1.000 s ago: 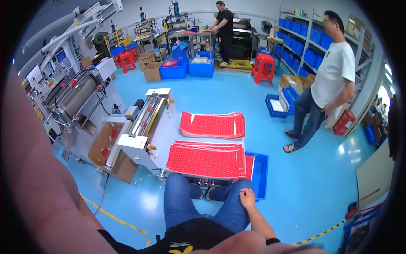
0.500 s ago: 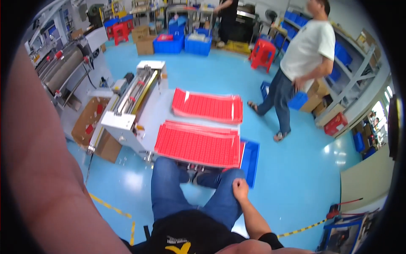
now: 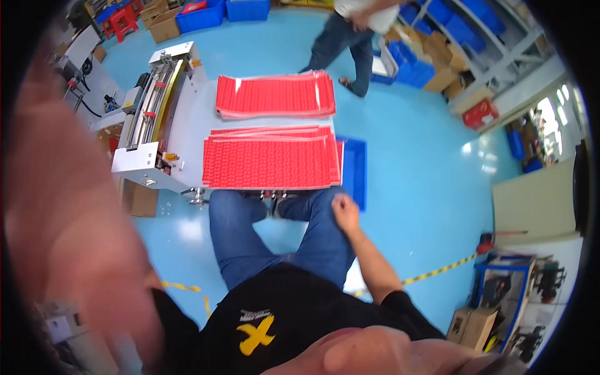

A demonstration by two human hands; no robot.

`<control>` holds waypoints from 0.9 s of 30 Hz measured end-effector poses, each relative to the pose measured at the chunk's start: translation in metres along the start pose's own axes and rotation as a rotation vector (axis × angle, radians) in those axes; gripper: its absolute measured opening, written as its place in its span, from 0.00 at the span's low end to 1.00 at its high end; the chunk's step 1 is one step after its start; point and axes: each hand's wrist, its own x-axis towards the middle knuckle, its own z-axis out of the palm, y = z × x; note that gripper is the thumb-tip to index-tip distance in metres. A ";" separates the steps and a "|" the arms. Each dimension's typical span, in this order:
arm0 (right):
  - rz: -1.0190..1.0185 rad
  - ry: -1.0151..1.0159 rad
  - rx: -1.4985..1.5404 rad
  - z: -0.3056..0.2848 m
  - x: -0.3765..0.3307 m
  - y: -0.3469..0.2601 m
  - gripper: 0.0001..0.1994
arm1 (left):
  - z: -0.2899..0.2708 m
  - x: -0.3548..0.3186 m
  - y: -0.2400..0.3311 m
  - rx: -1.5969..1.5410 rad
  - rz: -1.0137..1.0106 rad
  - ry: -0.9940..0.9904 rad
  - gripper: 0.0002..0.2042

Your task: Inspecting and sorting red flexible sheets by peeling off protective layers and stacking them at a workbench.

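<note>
My right hand (image 3: 344, 209) rests on my right thigh near the knee, its fingers curled in and nothing showing in them. Raised close to the lens, my left hand (image 3: 94, 262) fills the left side as a large smear, and its fingers cannot be made out. In front of my knees, a near stack of red patterned sheets (image 3: 269, 161) with clear edges lies on a pale machine table (image 3: 203, 112). Behind it is a second stack of red sheets (image 3: 275, 95) with a glossy clear covering. Neither hand touches the stacks.
A roller unit (image 3: 153, 112) stands at the table's left end. Beside the table's right side sits a blue bin (image 3: 355, 172). Another person (image 3: 347, 40) is beyond the table, near shelving (image 3: 459, 31) with blue bins. Cardboard boxes (image 3: 164, 25) are at the back left.
The view has tilted down and shifted right, so the table sits higher and more to the left. My left arm has blurred and moved lower. The other person has moved left relative to the shelving.
</note>
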 end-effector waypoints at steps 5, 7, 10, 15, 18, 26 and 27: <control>-0.093 0.055 0.047 0.023 0.051 -0.012 0.14 | 0.075 -0.196 -0.110 0.219 -0.944 -0.029 0.11; -0.054 0.001 0.023 0.025 0.062 -0.015 0.14 | 0.127 -0.286 -0.134 0.327 -1.164 -0.332 0.10; 0.235 -0.181 0.335 0.024 0.076 -0.018 0.12 | 0.183 -0.385 -0.134 0.253 -1.032 -0.677 0.14; 0.201 -0.117 0.656 0.034 0.094 -0.019 0.06 | 0.233 -0.445 -0.145 0.267 -0.948 -0.630 0.18; 0.250 -0.160 0.574 0.039 0.098 -0.015 0.06 | 0.241 -0.453 -0.149 0.351 -0.928 -0.631 0.18; 0.232 -0.228 0.611 0.035 0.100 -0.007 0.07 | 0.234 -0.449 -0.146 0.408 -0.890 -0.612 0.18; 0.242 -0.240 0.622 0.034 0.100 -0.007 0.07 | 0.234 -0.447 -0.146 0.407 -0.880 -0.597 0.18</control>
